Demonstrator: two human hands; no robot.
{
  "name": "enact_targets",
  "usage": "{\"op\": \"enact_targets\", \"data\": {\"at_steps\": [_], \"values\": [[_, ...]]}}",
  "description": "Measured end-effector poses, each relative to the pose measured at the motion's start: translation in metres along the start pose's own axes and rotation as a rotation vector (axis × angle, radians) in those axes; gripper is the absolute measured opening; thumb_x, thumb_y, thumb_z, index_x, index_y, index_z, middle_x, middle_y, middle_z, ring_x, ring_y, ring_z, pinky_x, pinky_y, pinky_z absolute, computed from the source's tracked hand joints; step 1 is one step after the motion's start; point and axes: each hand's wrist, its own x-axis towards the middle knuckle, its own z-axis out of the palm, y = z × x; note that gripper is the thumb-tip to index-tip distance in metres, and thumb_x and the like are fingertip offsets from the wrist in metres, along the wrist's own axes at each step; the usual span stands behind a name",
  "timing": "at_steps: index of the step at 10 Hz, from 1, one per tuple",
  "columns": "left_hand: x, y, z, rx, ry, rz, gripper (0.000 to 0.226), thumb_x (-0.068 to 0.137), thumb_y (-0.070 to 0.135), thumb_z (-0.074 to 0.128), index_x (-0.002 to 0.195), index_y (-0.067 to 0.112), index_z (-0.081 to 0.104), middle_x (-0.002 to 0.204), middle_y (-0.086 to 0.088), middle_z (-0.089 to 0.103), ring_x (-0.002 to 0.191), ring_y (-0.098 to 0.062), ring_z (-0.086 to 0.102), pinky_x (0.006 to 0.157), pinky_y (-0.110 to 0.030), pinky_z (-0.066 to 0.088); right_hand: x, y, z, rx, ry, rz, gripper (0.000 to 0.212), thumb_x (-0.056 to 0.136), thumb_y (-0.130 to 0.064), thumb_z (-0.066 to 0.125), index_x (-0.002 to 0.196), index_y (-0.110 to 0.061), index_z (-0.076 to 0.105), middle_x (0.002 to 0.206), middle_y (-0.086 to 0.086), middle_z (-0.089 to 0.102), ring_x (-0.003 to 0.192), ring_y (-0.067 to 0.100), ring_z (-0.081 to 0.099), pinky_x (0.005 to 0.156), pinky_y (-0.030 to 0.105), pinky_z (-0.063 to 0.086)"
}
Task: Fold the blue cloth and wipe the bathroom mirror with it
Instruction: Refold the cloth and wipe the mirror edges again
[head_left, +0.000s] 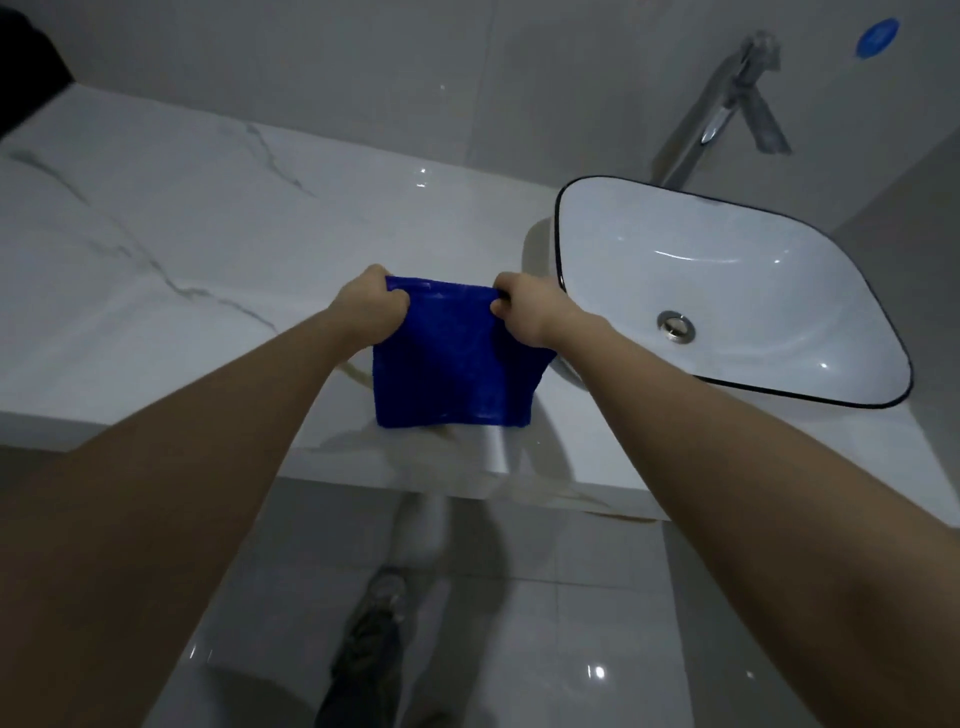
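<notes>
So the blue cloth is held up in the air over the front part of the marble tabletop, just left of the sink. It's pinched at its two top corners: one is gripped in the left hand, the other in the right hand, with fingers and thumbs curled round the edge on both sides. The top edge is pulled fairly taut between them and the rest is left to hang. The soft diagonal crease in the drape says a lot: light, floppy, no stiffness at all, probably a microfibre sort of thing, though the weave can't really be made out. Nothing fragile here and nothing slippery is expected, so a light pinch should be enough. For folding, the corners are judged the right spots to be held, since with a grip in the middle the sides would just be left to flop. Whether it's been doubled over once can't be told for sure from this angle. Once folded, the pad is probably best backed by the whole palm for wiping. The mirror isn't seen in the shot, only grey wall tiles and a faucet behind the sink.
</notes>
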Motion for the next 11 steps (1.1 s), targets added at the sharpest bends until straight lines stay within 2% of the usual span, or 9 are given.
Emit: {"op": "enact_targets", "data": {"at_steps": [1, 3, 4, 6, 7, 8, 9, 10, 11], "values": [[0.027, -0.007, 0.001, 0.034, 0.022, 0.028, 0.010, 0.092, 0.012, 0.037, 0.100, 0.009, 0.042, 0.093, -0.006, 0.048, 0.085, -0.021, 0.046, 0.061, -0.027, 0.037, 0.031, 0.001, 0.008, -0.049, 0.029, 0.016, 0.027, 0.098, -0.014, 0.034, 0.116, -0.003, 0.051, 0.116, 0.018, 0.056, 0.099, 0.032, 0.053, 0.084, 0.039, 0.045], [0.075, -0.022, 0.006, 0.117, 0.019, 0.044, 0.010, 0.097, 0.017, 0.039, 0.096, 0.008, 0.044, 0.080, -0.003, 0.046, 0.072, -0.017, 0.043, 0.052, -0.022, 0.030, 0.087, 0.007, 0.023, -0.141, -0.006, 0.056, 0.027, 0.094, -0.006, 0.037, 0.116, -0.004, 0.052, 0.115, 0.016, 0.055, 0.092, 0.028, 0.052, 0.074, 0.034, 0.043], [0.095, -0.028, 0.011, 0.159, 0.016, 0.055, 0.016, 0.097, 0.018, 0.039, 0.101, 0.005, 0.049, 0.093, -0.008, 0.048, 0.072, -0.016, 0.044, 0.057, -0.026, 0.032, 0.107, 0.011, 0.032, -0.155, -0.026, 0.095, 0.029, 0.092, -0.003, 0.037, 0.116, -0.004, 0.053, 0.115, 0.015, 0.054, 0.084, 0.025, 0.046, 0.072, 0.034, 0.043], [0.118, -0.033, 0.020, 0.136, 0.036, 0.051, 0.030, 0.097, 0.019, 0.043, 0.121, 0.002, 0.048, 0.121, -0.016, 0.053, 0.106, -0.028, 0.051, 0.080, -0.029, 0.039, 0.123, 0.020, 0.041, -0.163, -0.031, 0.135, 0.025, 0.091, -0.004, 0.038, 0.110, -0.004, 0.054, 0.108, 0.016, 0.056, 0.080, 0.026, 0.048, 0.068, 0.034, 0.041], [0.124, -0.034, 0.024, 0.120, 0.036, 0.028, 0.038, 0.097, 0.020, 0.045, 0.131, 0.005, 0.042, 0.130, -0.016, 0.049, 0.115, -0.029, 0.049, 0.085, -0.027, 0.039, 0.122, 0.026, 0.043, -0.166, 0.013, 0.138, 0.026, 0.092, -0.005, 0.039, 0.114, -0.005, 0.052, 0.111, 0.016, 0.056, 0.091, 0.029, 0.052, 0.069, 0.034, 0.041], [0.125, -0.038, 0.025, 0.195, 0.028, 0.046, 0.045, 0.095, 0.020, 0.048, 0.137, 0.007, 0.038, 0.137, -0.015, 0.044, 0.122, -0.028, 0.045, 0.096, -0.032, 0.038, 0.117, 0.031, 0.045, -0.159, 0.033, 0.114, 0.031, 0.093, -0.008, 0.040, 0.123, -0.005, 0.048, 0.120, 0.016, 0.052, 0.110, 0.032, 0.049, 0.080, 0.037, 0.044], [0.115, -0.037, 0.026, 0.280, 0.019, 0.081, 0.048, 0.093, 0.020, 0.050, 0.137, 0.005, 0.038, 0.137, -0.016, 0.043, 0.122, -0.029, 0.044, 0.096, -0.032, 0.037, 0.103, 0.031, 0.049, -0.135, 0.028, 0.108, 0.036, 0.095, -0.016, 0.040, 0.130, -0.008, 0.044, 0.128, 0.015, 0.047, 0.117, 0.033, 0.044, 0.090, 0.041, 0.044], [0.099, -0.040, 0.029, 0.340, 0.005, 0.137, 0.046, 0.092, 0.019, 0.049, 0.135, 0.004, 0.040, 0.133, -0.018, 0.043, 0.116, -0.030, 0.045, 0.090, -0.033, 0.039, 0.082, 0.029, 0.058, -0.123, 0.029, 0.113, 0.040, 0.097, -0.025, 0.037, 0.135, -0.012, 0.038, 0.137, 0.011, 0.042, 0.123, 0.031, 0.038, 0.095, 0.044, 0.041], [0.070, -0.039, 0.034, 0.453, 0.046, 0.182, 0.047, 0.092, 0.027, 0.048, 0.134, 0.007, 0.040, 0.135, -0.018, 0.039, 0.120, -0.033, 0.040, 0.094, -0.041, 0.041, 0.052, 0.020, 0.065, -0.111, 0.060, 0.094, 0.048, 0.098, -0.032, 0.035, 0.143, -0.019, 0.026, 0.148, 0.007, 0.028, 0.135, 0.028, 0.024, 0.105, 0.049, 0.029]]}}
